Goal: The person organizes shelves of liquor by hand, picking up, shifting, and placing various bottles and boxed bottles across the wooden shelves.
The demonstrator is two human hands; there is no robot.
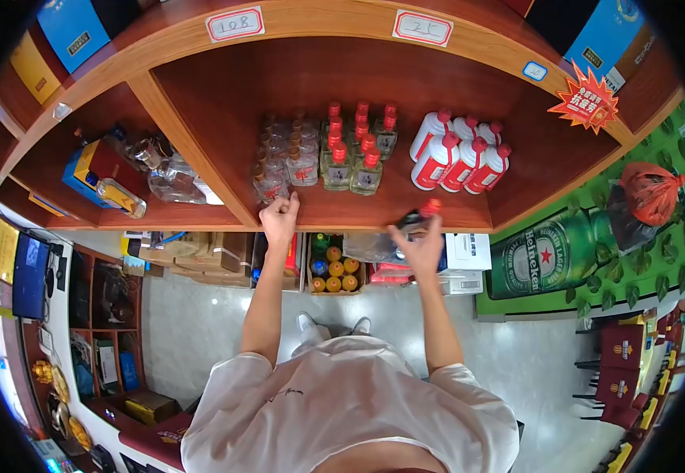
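Observation:
My right hand (421, 248) is just in front of the shelf edge, closed around a small red-capped bottle (431, 207) that is blurred by motion. My left hand (279, 221) rests at the shelf's front edge, fingers curled together by the base of a clear glass bottle (270, 188); whether they hold anything is hidden. Behind that one, more clear bottles with brownish stoppers (301, 165) stand in rows. To their right is a group of red-capped glass bottles (366, 175) with dark labels. White bottles with red labels (439, 162) stand farther right.
A wooden divider (193, 150) separates this compartment from one with a glass decanter (175, 180) and a blue-yellow box (94, 169). Below the shelf are cartons (216, 256) and a box of orange-topped bottles (335, 272). A green beer poster (547, 252) covers the right side.

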